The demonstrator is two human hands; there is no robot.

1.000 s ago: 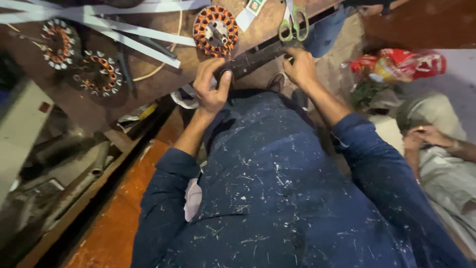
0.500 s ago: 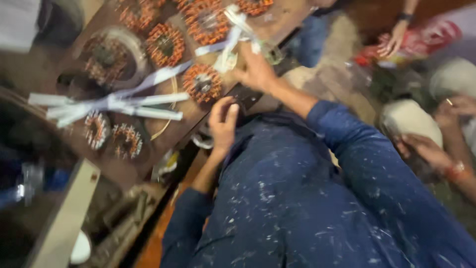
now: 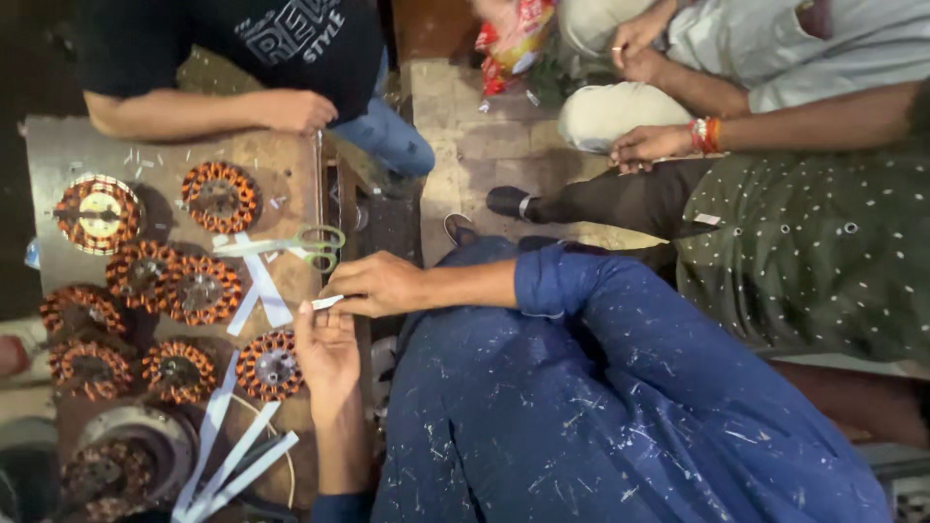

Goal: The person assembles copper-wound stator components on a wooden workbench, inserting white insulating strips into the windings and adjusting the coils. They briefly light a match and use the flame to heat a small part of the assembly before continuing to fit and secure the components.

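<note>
Head view: right hand (image 3: 380, 284) pinches a small white paper strip (image 3: 327, 302) in a narrow grip, just above the open-palmed left hand (image 3: 327, 351) at the tabletop (image 3: 291, 174) edge. Beside the grip sits a copper-wound stator (image 3: 270, 365); beyond it lie green-handled scissors (image 3: 308, 243); farther off, another person's hand (image 3: 293, 110).

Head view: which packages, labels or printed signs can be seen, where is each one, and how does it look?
Crinkled red and yellow plastic packet: on the floor at the top centre, beside a seated person's knee.
White printed lettering: on the chest of the black shirt across the workbench, at the top left.
No screens or signs.
</note>
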